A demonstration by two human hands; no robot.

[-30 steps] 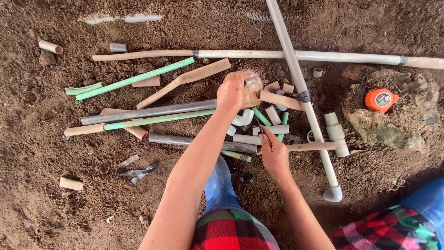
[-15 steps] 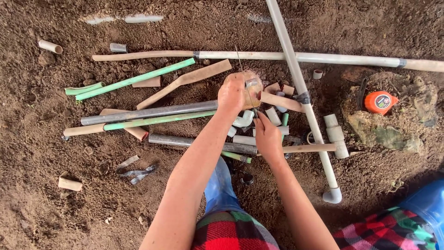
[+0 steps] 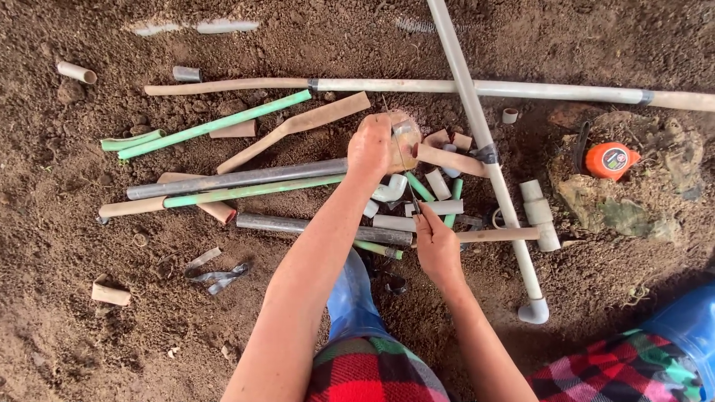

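My left hand [image 3: 370,147] clamps a short tan pipe stub [image 3: 407,141] above the scattered pipe offcuts [image 3: 439,195] on the soil; right hand [image 3: 436,242] pinches a thin blade [image 3: 409,186] reaching up to it; best kept steady, strokes short, fingers clear of the edge.

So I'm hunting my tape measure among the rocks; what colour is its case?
Orange, with a dark round centre: the tape measure shows clearly in the head view, right of the pipes.
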